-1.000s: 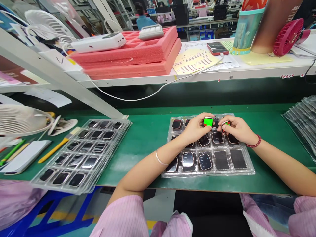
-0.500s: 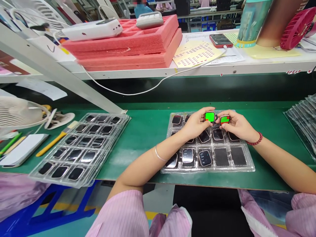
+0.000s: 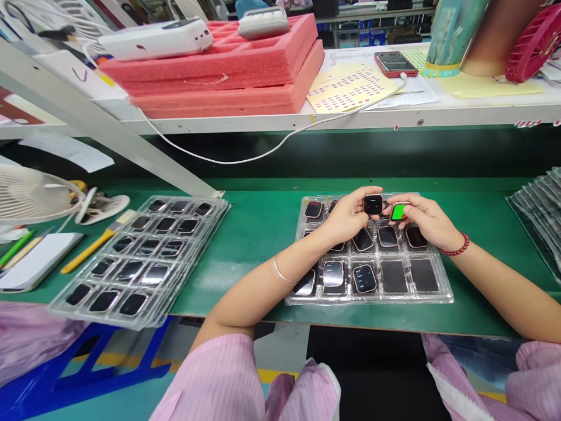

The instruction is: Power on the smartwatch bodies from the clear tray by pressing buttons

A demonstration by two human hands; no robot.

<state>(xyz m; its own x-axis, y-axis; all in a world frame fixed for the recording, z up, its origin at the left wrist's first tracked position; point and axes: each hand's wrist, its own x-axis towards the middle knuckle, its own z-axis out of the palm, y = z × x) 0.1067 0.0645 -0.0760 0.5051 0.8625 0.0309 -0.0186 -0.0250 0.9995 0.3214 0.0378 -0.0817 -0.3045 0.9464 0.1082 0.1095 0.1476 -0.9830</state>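
Note:
Above the back of a clear plastic tray (image 3: 397, 298), my left hand (image 3: 350, 215) is closed around a smartwatch (image 3: 373, 204) with a dark screen bearing small light text. Close beside it, my right hand (image 3: 427, 219) grips a second smartwatch (image 3: 398, 212), whose screen glows green with some red; my thumb rests on its face. Below the hands, several watches sit in the tray's pockets, one of them a lit watch (image 3: 364, 279) showing a list. Two front-right pockets hold no watch. My fingers hide part of the back row.
To the left lies a stack of clear trays (image 3: 144, 269) holding watches, beside a yellow-handled brush (image 3: 90, 251) and a white fan (image 3: 33, 193). More clear trays (image 3: 539, 216) lean at the right. A shelf edge (image 3: 263, 121) with a hanging white cable (image 3: 228, 162) runs behind.
The left watch's screen has gone from green to dark with text. On the right watch the green area has grown, and my right thumb has moved onto its screen. The view shifted slightly.

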